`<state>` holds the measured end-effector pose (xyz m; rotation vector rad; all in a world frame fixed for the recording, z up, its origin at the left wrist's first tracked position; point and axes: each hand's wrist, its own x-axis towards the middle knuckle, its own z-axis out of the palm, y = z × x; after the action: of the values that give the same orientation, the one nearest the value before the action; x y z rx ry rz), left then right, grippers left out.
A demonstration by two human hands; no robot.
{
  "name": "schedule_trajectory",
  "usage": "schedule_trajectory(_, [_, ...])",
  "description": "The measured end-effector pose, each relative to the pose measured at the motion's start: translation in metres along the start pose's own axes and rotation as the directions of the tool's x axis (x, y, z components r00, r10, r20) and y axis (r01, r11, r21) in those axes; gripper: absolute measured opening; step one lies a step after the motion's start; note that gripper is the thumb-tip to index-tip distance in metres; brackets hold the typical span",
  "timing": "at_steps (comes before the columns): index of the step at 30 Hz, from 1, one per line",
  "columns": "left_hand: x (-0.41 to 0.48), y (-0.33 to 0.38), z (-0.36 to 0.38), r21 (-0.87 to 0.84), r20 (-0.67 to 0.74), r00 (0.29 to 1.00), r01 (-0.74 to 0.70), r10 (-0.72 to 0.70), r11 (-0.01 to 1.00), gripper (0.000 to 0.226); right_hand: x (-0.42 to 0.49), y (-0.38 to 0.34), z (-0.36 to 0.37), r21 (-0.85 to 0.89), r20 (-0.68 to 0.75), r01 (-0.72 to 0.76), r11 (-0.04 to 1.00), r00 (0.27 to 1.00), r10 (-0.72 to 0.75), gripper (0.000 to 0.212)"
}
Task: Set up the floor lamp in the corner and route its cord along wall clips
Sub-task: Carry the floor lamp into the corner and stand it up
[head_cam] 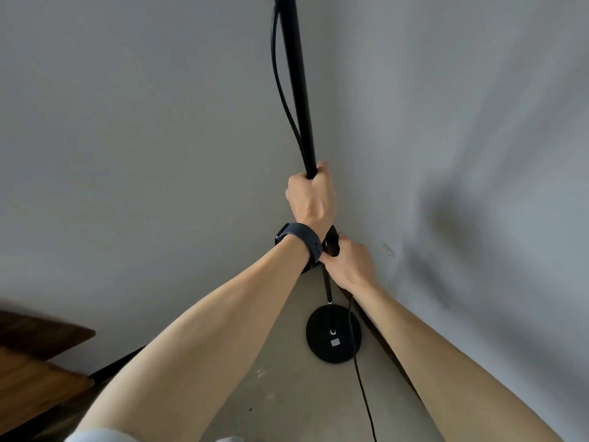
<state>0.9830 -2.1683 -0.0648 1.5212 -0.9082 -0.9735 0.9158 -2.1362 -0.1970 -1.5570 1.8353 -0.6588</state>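
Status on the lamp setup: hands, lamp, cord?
Left hand and right hand both gripping pole. Base on floor in corner. Cord trails loose across floor; no clips visible.

Soft, dim daylight; wide-angle warping, slightly blurred edges.

left hand (310,199) grips lamp pole (296,90) | right hand (349,263) grips below | base (333,334) on floor
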Motion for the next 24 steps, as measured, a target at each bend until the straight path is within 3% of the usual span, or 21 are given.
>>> schedule_trajectory(11, [0.067, -0.001, 0.014, -0.109, 0.129, 0.979, -0.142, 0.155, 0.984, 0.039, 0.062, 0.005, 0.020, -0.057, -0.176, 0.085, 0.995, 0.980, -0.094, 0.044])
schedule_trajectory(16, [0.069, -0.022, 0.002, -0.129, 0.181, 0.932, -0.294, 0.314, 0.947, 0.033, 0.064, 0.020, 0.033, -0.008, -0.218, 0.189, 0.982, 0.958, -0.186, 0.041])
schedule_trajectory(19, [0.064, -0.054, -0.003, -0.106, 0.207, 0.871, -0.432, 0.445, 0.896, 0.022, 0.065, 0.033, 0.044, 0.032, -0.250, 0.261, 0.965, 0.937, -0.245, 0.038])
schedule_trajectory(24, [0.070, -0.164, 0.006, 0.017, 0.301, 0.800, -0.548, 0.519, 0.836, 0.043, 0.065, 0.093, 0.071, 0.098, -0.243, 0.308, 0.946, 0.930, -0.277, 0.020])
